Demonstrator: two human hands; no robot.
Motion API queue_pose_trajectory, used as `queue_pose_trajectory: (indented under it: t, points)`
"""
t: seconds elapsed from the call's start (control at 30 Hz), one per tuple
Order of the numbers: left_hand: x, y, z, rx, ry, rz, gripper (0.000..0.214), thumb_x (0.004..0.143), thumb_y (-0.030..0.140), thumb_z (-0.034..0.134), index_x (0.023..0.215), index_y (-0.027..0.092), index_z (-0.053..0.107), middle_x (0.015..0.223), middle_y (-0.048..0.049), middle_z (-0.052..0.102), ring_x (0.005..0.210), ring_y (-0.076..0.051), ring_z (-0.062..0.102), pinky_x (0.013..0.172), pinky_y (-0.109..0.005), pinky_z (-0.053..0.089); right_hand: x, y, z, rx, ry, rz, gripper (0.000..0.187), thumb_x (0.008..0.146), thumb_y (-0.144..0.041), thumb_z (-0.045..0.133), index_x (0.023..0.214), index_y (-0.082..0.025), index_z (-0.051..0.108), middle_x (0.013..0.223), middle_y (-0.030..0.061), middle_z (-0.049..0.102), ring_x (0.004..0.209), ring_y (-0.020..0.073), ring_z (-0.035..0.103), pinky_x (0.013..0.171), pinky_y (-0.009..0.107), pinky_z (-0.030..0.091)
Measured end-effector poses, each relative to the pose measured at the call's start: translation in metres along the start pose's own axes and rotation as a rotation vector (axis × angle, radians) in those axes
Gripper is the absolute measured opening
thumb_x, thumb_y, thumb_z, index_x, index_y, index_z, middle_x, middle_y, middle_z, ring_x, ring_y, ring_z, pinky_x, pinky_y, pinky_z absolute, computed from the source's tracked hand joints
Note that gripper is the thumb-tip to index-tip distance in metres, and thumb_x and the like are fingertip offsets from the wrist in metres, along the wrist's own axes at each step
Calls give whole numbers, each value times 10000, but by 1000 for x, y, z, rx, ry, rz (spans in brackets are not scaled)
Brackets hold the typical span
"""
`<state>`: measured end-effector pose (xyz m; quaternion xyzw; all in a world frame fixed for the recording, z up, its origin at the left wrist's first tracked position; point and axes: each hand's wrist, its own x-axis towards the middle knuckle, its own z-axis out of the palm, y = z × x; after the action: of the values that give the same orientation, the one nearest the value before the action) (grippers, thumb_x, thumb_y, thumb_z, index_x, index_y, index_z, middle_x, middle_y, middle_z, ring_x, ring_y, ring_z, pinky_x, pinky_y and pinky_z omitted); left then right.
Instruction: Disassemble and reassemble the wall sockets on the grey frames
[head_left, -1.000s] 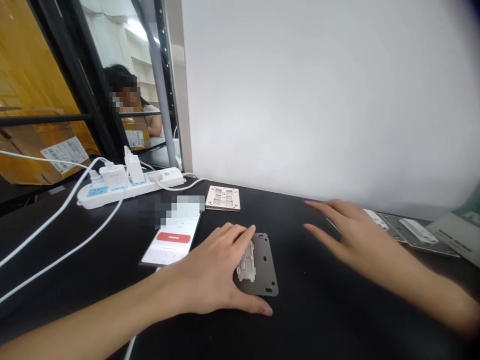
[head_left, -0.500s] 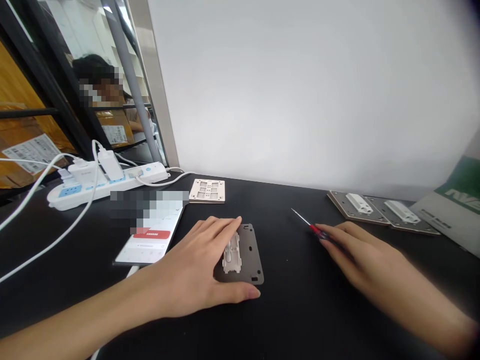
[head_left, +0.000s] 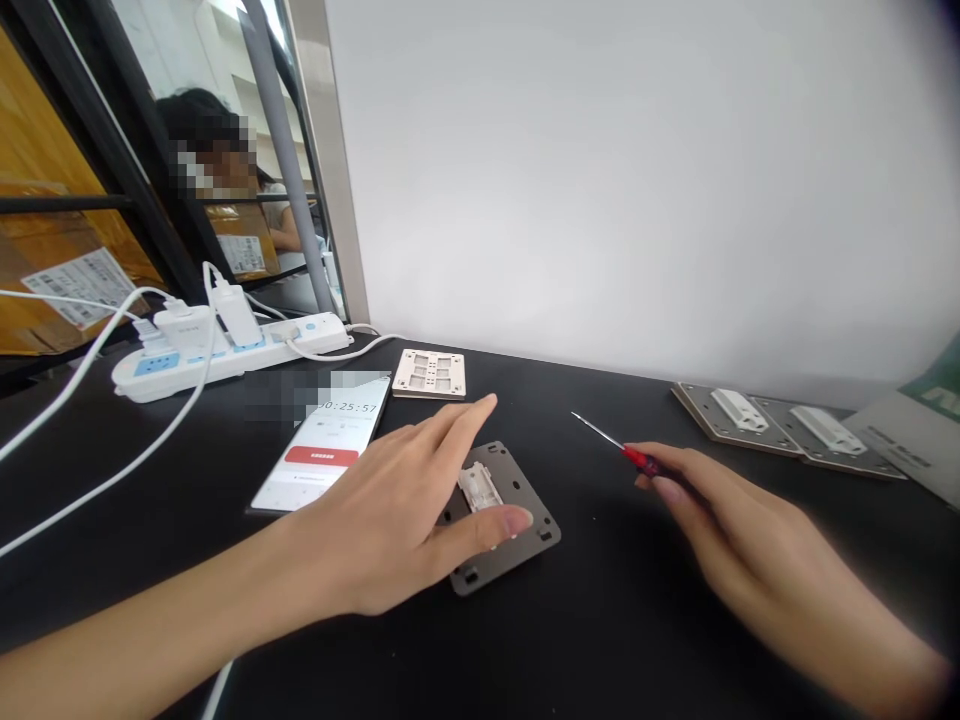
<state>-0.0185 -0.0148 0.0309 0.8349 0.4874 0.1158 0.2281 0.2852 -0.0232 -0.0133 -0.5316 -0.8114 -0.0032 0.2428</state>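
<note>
- Pinching a red-handled screwdriver [head_left: 634,456] between the thumb and curled fingers of the right hand [head_left: 720,510], aiming its tip up and leftward, touching nothing with it.
- Spreading the thumb of the left hand [head_left: 405,510] away from its other fingers, holding those close together and nearly straight; reaching across a grey plate [head_left: 510,555] on the tabletop [head_left: 600,620], without showing clearly whether pressing on it.
- Seeing a white insert [head_left: 480,487] on that plate, lying partly beneath the thumb.
- Seemingly standing partway along: having the insert on the plate, but not yet putting the screwdriver to either; showing too little to tell about screws.
- Finding a phone [head_left: 319,457] beside the left hand, a pale frame [head_left: 431,374] beyond it, and a power strip [head_left: 217,370] farther left.
- Seeing two more plates [head_left: 780,425] side by side near the wall [head_left: 600,200], each bearing a white block [head_left: 739,410], perhaps waiting at another stage.
</note>
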Motion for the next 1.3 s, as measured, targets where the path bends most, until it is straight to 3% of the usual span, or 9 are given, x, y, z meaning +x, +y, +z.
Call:
queue_pose_trajectory:
  t: [0.07, 0.17, 0.4, 0.6, 0.8, 0.93, 1.03, 1.2, 1.3]
  points:
    - [0, 0, -1, 47, 34, 15, 829, 876, 704, 386, 1531, 249, 158, 1569, -77, 271, 1319, -388, 413, 1039, -534, 398, 0, -1, -1, 2, -5, 14, 293, 975, -382, 403, 1235, -280, 494, 1050, 49, 671, 868, 222, 666, 755, 337, 519]
    - [-1, 0, 0, 93, 42, 51, 930, 799, 770, 442, 1526, 246, 195, 1563, -78, 282, 1359, -413, 339, 1069, -562, 357, 0, -3, -1, 2, -28, 21, 327, 972, -399, 422, 1276, -300, 488, 1138, 50, 642, 974, 234, 647, 828, 355, 512]
    - [-2, 2, 7, 54, -159, 43, 999, 755, 807, 456, 1534, 254, 164, 1570, -66, 278, 1408, -409, 249, 1090, -571, 327, 0, -10, 0, 48, -87, -63, 220, 969, -363, 468, 1159, -303, 562, 1029, 33, 616, 867, 188, 642, 760, 319, 512]
    - [-2, 1, 11, 32, -104, 78, 928, 790, 734, 497, 1525, 246, 209, 1518, -88, 374, 1386, -400, 297, 1089, -550, 336, 0, -14, -3, 30, -105, -133, 155, 965, -329, 483, 1080, -275, 572, 986, 28, 620, 815, 172, 652, 729, 297, 520]
    - [-6, 2, 13, -74, -86, 80, 874, 809, 516, 589, 1531, 243, 179, 1496, -85, 387, 1390, -352, 289, 1103, -510, 346, 10, -27, -8, -82, -126, -339, 182, 974, -265, 447, 1079, -199, 580, 879, 48, 644, 682, 173, 646, 620, 305, 509]
    - [-4, 1, 21, -131, -54, 69, 967, 767, 639, 598, 1534, 244, 161, 1525, -103, 344, 1408, -395, 234, 1095, -570, 326, 21, -36, -10, -155, -129, -466, 223, 977, -238, 422, 1053, -162, 618, 846, 65, 653, 648, 175, 638, 587, 305, 498]
    - [0, 2, 24, -143, -48, 70, 1001, 741, 709, 586, 1526, 226, 195, 1499, -123, 385, 1379, -399, 295, 1078, -579, 342, 29, -38, -12, -169, -121, -484, 235, 976, -252, 425, 1045, -163, 631, 836, 67, 651, 640, 175, 630, 573, 304, 483]
    - [1, 6, 15, -115, -84, 145, 940, 787, 573, 630, 1521, 175, 200, 1473, -124, 437, 1376, -354, 328, 1114, -546, 319, 38, -40, -16, -184, -162, -500, 243, 978, -292, 429, 1039, -202, 646, 796, 41, 634, 594, 161, 607, 544, 304, 443]
    - [-2, 3, 10, -85, -104, 246, 911, 806, 408, 628, 1537, 202, 125, 1571, -67, 283, 1454, -327, 183, 1181, -529, 203, 42, -41, -18, -183, -171, -496, 264, 982, -310, 422, 1056, -206, 653, 792, 40, 630, 591, 157, 605, 540, 298, 430]
